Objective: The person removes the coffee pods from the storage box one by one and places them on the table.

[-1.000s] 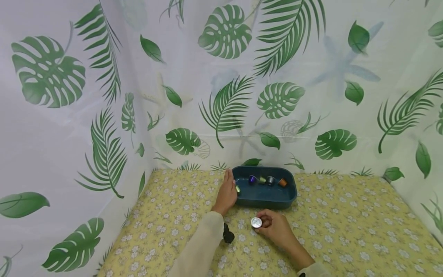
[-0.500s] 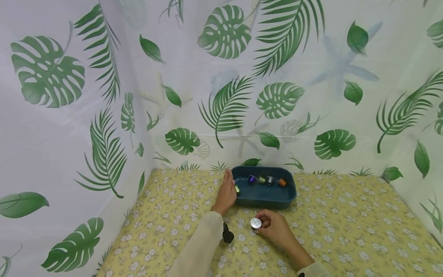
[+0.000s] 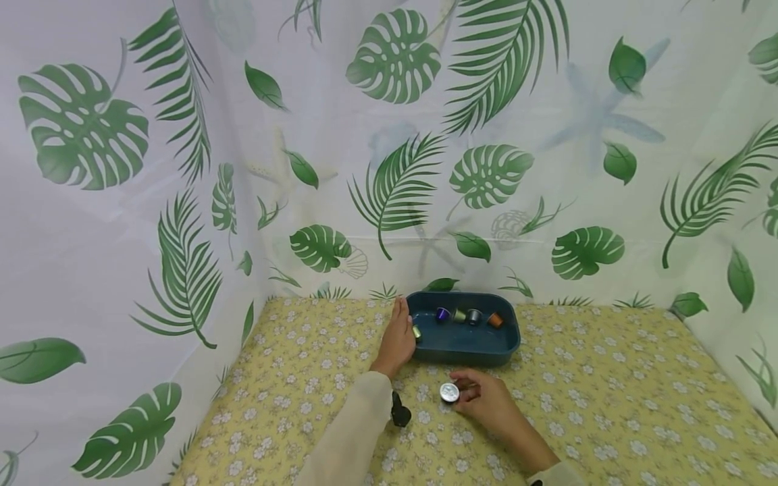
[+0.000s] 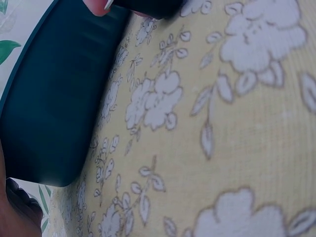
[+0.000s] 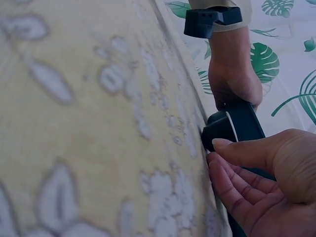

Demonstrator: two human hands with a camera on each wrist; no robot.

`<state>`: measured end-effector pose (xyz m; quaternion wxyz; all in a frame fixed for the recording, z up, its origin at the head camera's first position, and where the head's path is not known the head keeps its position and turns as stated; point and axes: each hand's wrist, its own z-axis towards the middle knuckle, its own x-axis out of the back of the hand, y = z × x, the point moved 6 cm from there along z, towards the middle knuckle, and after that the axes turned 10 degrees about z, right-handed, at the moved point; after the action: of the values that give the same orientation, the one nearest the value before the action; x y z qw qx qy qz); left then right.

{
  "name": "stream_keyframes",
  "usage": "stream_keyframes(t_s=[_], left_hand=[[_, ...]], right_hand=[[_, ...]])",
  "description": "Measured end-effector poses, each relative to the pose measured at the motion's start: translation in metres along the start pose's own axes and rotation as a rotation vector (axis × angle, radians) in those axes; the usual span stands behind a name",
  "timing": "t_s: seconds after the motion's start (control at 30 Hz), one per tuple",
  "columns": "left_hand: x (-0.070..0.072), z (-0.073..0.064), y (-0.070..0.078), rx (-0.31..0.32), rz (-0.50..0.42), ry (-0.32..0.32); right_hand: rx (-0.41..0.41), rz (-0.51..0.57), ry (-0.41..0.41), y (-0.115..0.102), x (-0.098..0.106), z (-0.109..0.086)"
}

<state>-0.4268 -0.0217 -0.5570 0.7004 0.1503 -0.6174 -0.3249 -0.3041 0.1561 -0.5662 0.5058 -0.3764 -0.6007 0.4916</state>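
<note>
My left hand [image 3: 398,343] rests with straight fingers against the left end of a dark teal bin [image 3: 464,356]. In front of the bin, a dark coffee capsule [image 3: 449,393] stands on the flowered cloth, silver lid up. My right hand [image 3: 489,403] is just right of it, thumb and fingers parted, their tips right at its rim. The right wrist view shows this capsule [image 5: 219,129] beside the thumb tip. Inside the bin lie a purple capsule [image 3: 442,314], a green one [image 3: 458,316], a dark grey one [image 3: 474,317] and an orange one [image 3: 496,320].
Another light green capsule [image 3: 417,332] lies at the bin's left end, partly hidden by the left hand. A yellow flowered cloth [image 3: 608,391] covers the table. Leaf-print sheeting [image 3: 516,223] rises behind the bin and along the left side.
The right hand's thumb and fingers have loosened and drawn slightly right from the capsule, which stays put. The left hand and bin hold their place.
</note>
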Motion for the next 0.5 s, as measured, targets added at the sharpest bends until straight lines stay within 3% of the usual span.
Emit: stream_keyframes(t_s=[0.13,0.5], left_hand=[[0.001,0.001,-0.001,0.008,-0.026,0.002],[0.000,0.001,0.001,0.002,-0.025,0.031]], right_hand=[[0.040,-0.025,-0.031,-0.006,0.005,0.000],[0.108,-0.142,-0.005,-0.030,0.025,0.002]])
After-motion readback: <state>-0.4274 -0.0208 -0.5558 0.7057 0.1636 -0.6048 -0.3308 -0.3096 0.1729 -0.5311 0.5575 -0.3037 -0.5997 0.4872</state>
